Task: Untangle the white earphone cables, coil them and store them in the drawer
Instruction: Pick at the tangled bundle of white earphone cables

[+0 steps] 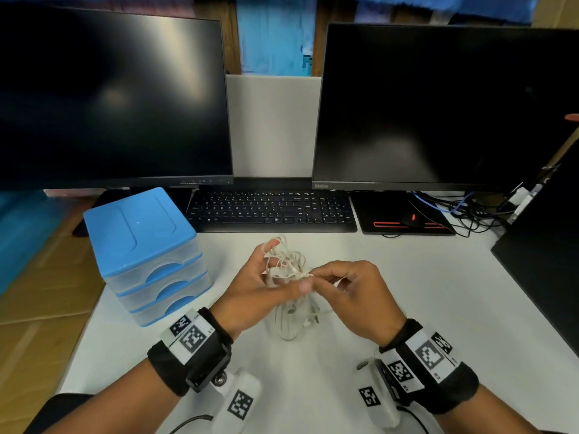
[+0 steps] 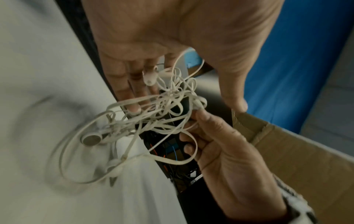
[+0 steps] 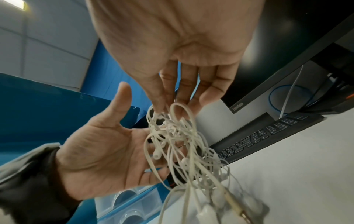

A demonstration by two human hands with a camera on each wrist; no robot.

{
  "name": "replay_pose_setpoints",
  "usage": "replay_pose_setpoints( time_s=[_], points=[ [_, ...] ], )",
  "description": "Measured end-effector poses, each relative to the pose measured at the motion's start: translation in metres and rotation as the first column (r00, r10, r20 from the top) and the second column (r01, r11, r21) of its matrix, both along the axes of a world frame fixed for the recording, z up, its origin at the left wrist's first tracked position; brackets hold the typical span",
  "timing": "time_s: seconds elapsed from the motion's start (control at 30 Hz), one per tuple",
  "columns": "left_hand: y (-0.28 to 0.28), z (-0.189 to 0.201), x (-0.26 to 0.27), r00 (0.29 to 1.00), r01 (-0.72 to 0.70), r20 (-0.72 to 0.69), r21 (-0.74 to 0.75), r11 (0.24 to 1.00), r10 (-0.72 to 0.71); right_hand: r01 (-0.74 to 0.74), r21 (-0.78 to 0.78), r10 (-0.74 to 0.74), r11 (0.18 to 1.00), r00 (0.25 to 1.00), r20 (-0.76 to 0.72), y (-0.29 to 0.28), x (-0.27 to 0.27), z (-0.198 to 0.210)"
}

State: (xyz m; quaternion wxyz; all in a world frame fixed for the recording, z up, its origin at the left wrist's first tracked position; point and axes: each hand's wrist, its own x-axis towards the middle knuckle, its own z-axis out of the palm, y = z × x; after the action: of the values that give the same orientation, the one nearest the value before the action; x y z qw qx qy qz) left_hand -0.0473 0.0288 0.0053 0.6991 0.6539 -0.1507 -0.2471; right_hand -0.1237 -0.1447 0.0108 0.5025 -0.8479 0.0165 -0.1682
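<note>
A tangle of white earphone cables (image 1: pixel 286 264) hangs between my two hands above the white desk (image 1: pixel 407 292). My left hand (image 1: pixel 260 277) lies palm up with straight, spread fingers, and loops drape over them (image 3: pixel 153 145). My right hand (image 1: pixel 344 286) pinches a strand at the knot's right side with thumb and fingertips (image 2: pixel 199 112). Earbuds (image 2: pixel 91 139) and a plug dangle below the knot, close to the desk. The blue-topped drawer unit (image 1: pixel 144 255) stands to the left of my left hand, with all three drawers pushed in.
A black keyboard (image 1: pixel 272 211) lies behind the hands, under two dark monitors (image 1: pixel 112 98). A mouse sits on a black pad (image 1: pixel 407 219) at the back right, beside loose wires (image 1: pixel 470 211). A dark panel (image 1: pixel 548 245) borders the desk's right side. A cardboard box (image 2: pixel 306 151) shows in the left wrist view.
</note>
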Motion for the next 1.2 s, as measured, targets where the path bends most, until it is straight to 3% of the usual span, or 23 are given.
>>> replay_pose_setpoints(
  time_s=[0.1, 0.2, 0.33, 0.43, 0.6, 0.73, 0.9, 1.07, 1.2],
  points=[
    [-0.002, -0.004, -0.003, 0.993, 0.045, 0.105, 0.031, 0.999, -0.048, -0.006, -0.021, 0.007, 1.0, 1.0, 0.022, 0.001, -0.001, 0.002],
    [-0.002, 0.0, -0.001, 0.989, -0.084, 0.135, 0.114, 0.99, 0.068, -0.003, 0.03, 0.003, 1.0, 1.0, -0.003, -0.005, 0.0, 0.01],
    [0.005, 0.001, 0.014, 0.987, -0.121, -0.083, 0.164, 0.979, 0.136, 0.106, 0.112, -0.115, 0.988, 0.99, 0.077, -0.02, 0.001, 0.023],
    [0.01, 0.0, 0.021, 0.984, -0.101, -0.125, 0.198, 0.975, 0.127, 0.155, 0.232, -0.177, 0.96, 0.981, 0.078, -0.03, 0.001, 0.031],
    [0.009, 0.005, 0.02, 0.98, -0.085, -0.172, 0.113, 0.99, 0.103, 0.117, 0.401, -0.127, 0.909, 0.992, -0.002, -0.026, 0.0, 0.036],
    [0.006, 0.007, 0.011, 0.956, 0.01, -0.292, -0.012, 1.0, -0.013, 0.089, 0.469, -0.077, 0.879, 0.996, -0.044, -0.016, -0.001, 0.034],
    [0.003, 0.009, 0.003, 0.901, 0.102, -0.403, -0.159, 0.982, -0.159, -0.086, 0.44, 0.117, 0.894, 0.992, -0.044, -0.004, -0.004, 0.032],
    [0.007, 0.01, 0.009, 0.873, 0.058, -0.457, -0.249, 0.967, -0.17, -0.009, 0.375, -0.005, 0.927, 0.999, 0.036, -0.005, -0.003, 0.031],
    [0.009, 0.01, 0.012, 0.868, 0.018, -0.475, -0.264, 0.964, -0.146, -0.033, 0.263, 0.02, 0.964, 0.998, 0.054, -0.006, -0.005, 0.031]
  ],
)
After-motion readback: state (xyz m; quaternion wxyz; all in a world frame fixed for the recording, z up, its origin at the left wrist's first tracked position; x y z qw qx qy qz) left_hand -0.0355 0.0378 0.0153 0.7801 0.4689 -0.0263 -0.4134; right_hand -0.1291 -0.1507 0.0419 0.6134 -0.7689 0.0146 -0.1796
